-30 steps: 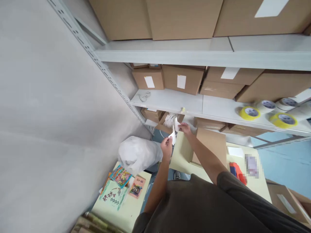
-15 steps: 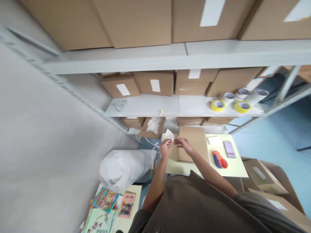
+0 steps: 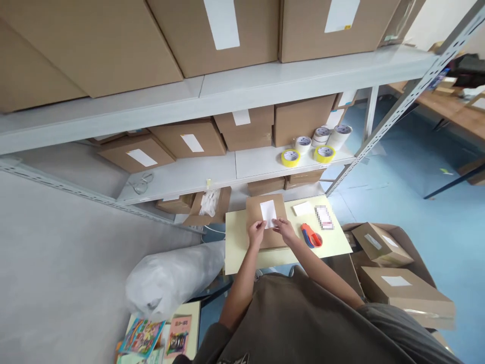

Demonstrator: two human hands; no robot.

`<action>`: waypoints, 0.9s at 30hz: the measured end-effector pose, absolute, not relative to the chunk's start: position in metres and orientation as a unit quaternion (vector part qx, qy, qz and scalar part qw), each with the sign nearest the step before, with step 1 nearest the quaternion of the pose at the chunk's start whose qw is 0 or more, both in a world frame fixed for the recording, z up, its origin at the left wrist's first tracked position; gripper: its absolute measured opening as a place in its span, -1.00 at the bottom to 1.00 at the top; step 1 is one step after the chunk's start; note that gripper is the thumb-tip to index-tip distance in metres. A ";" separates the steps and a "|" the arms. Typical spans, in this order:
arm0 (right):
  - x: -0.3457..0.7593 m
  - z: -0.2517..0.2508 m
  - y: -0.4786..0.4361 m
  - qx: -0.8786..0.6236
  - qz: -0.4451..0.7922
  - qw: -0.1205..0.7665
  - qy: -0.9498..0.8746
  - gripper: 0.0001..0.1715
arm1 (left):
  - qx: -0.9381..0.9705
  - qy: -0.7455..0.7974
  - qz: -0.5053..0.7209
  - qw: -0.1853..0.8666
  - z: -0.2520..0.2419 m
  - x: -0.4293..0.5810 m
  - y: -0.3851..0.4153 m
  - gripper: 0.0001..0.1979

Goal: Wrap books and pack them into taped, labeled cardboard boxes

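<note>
A white label (image 3: pixel 268 212) is stretched between my two hands, above a flat cardboard box (image 3: pixel 254 207). My left hand (image 3: pixel 256 233) pinches its lower left corner, and my right hand (image 3: pixel 284 230) pinches the lower right. Whether the label touches the box, I cannot tell. The box lies on a pale yellow table (image 3: pixel 235 237). To the right of my right hand rests a red and blue tape dispenser (image 3: pixel 311 236). Beyond it are a white stack of paper or labels (image 3: pixel 303 208) and a phone-like item (image 3: pixel 324 217), partly blurred out.
A metal shelf (image 3: pixel 182 169) ahead holds cardboard boxes, several tape rolls (image 3: pixel 303 145) and an open box (image 3: pixel 210 205) of white material. A large white bag (image 3: pixel 170 275) leans at the left, near colourful books (image 3: pixel 142 336). Packed boxes (image 3: pixel 405 293) fill a container at the right.
The label, curled in my left hand and left of the box before, is now spread flat over the box. My right hand has taken hold of it. The view has turned right.
</note>
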State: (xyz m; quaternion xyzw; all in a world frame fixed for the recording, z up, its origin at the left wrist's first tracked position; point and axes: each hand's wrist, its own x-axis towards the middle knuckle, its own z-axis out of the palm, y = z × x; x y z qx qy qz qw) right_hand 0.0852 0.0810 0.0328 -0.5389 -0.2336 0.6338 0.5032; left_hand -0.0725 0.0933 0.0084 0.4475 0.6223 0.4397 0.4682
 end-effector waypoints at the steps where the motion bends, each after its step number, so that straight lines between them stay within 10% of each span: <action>1: 0.087 0.027 0.082 -0.546 0.631 0.495 -0.241 -0.55 | 0.443 0.629 0.437 0.467 0.005 -0.072 0.094 -0.51; 7: 0.094 -0.010 0.103 -0.676 0.526 0.368 -0.363 -0.70 | 0.451 0.734 0.318 0.396 -0.003 -0.066 0.104 -0.65; 20: 0.107 -0.038 0.125 -0.738 0.421 0.176 -0.497 -0.18 | 0.483 0.833 0.096 0.253 -0.026 -0.054 0.120 -0.49; 27: 0.106 -0.034 0.086 -0.678 0.414 0.109 -0.598 -0.55 | 0.710 0.644 0.110 0.263 -0.027 -0.045 0.135 -0.46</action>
